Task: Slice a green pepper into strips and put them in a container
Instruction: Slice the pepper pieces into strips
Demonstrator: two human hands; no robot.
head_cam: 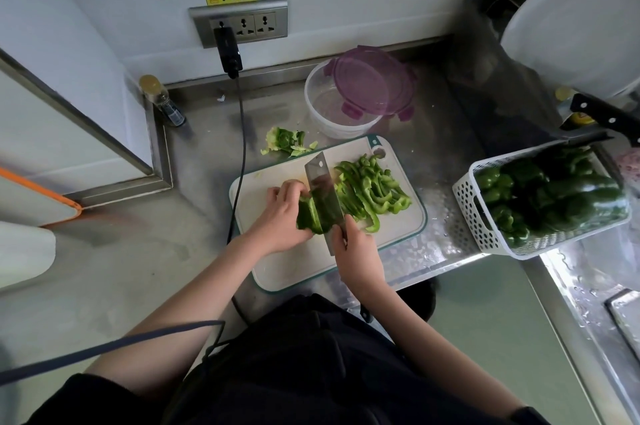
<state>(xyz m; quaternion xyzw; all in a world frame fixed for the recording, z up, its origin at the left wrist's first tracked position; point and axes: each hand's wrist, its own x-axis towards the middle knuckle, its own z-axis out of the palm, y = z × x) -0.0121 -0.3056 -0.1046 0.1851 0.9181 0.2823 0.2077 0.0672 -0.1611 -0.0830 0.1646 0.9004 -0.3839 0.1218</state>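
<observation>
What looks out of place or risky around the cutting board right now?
A black power cord hangs from the wall socket and runs past the cutting board, close to the left hand. Pepper scraps lie on the bare counter.

— What can't we make out here?
— The wide steel cleaver (323, 196) hides part of the flat green pepper piece (306, 218), and its handle is buried in the right hand (356, 251).
— And at the edges?
— We lose the black-handled knife (604, 116) and the white perforated plastic basket (478, 213) at the right border.
</observation>
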